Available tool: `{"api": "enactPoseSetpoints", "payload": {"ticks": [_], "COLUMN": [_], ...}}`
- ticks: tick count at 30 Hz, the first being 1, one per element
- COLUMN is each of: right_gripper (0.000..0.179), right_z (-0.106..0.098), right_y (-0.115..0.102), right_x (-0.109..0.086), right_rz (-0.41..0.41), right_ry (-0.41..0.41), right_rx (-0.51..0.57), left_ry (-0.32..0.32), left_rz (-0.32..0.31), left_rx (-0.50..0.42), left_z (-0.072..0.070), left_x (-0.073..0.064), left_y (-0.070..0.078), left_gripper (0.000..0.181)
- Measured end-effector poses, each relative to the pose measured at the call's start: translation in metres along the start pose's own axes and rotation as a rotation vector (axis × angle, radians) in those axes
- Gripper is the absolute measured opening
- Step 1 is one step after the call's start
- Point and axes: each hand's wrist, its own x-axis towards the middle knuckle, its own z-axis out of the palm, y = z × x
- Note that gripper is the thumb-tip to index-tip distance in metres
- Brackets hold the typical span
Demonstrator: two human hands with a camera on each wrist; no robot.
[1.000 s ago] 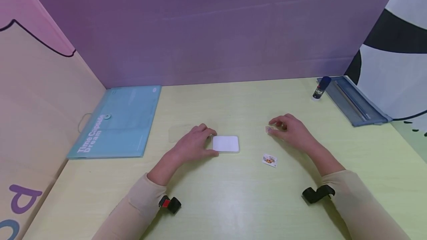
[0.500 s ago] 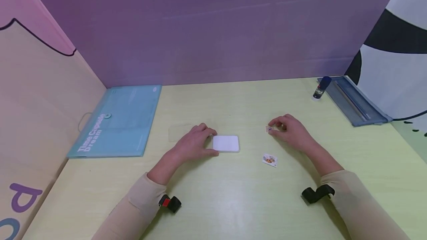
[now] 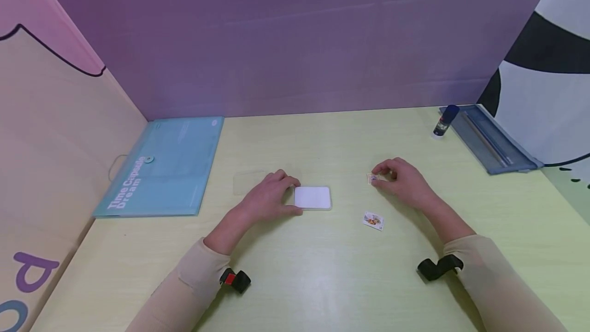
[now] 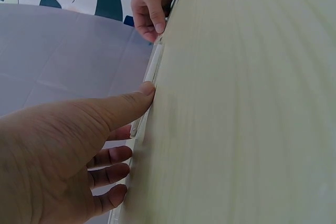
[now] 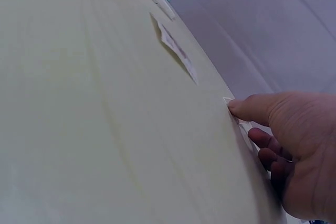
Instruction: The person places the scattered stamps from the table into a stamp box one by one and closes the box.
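My left hand (image 3: 269, 199) holds the left end of a flat white rectangle (image 3: 313, 198) with rounded corners and a clear rim, lying on the table. The thumb is on its near edge and the fingers are at the far edge; the left wrist view shows the slab (image 4: 155, 64) edge-on. Farther right, my right hand (image 3: 401, 181) pinches a small stamp-like picture piece (image 3: 370, 179) close over the tabletop, its right part hidden by the fingertips. A second picture piece (image 3: 373, 221), white with an orange print, lies nearer me; its edges look slightly lifted in the right wrist view.
A thin transparent sheet (image 3: 244, 181) lies flat behind my left hand. At the far left is a light blue document folder (image 3: 170, 168) with a string closure. A glue stick (image 3: 444, 121) stands beside a blue pouch (image 3: 488, 142) at the back right. Printed panels enclose the table.
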Motion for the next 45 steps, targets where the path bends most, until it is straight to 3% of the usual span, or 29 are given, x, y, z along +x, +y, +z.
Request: {"api": "enactPoseSetpoints", "payload": {"ticks": [29, 45], "right_gripper": [0.022, 0.023], "right_z": [-0.0026, 0.0029], "right_y": [-0.0001, -0.0083], "right_x": [0.0000, 0.0029], "right_rz": [0.067, 0.048], "right_ry": [-0.003, -0.008], "right_rx": [0.111, 0.149], "left_ry": [-0.002, 0.001], "left_rz": [-0.008, -0.008], "left_rx": [-0.010, -0.092], "left_z": [0.0002, 0.0020], "left_x": [-0.0006, 0.0013], "left_y": [-0.0001, -0.0002], "left_gripper": [0.058, 0.059]}}
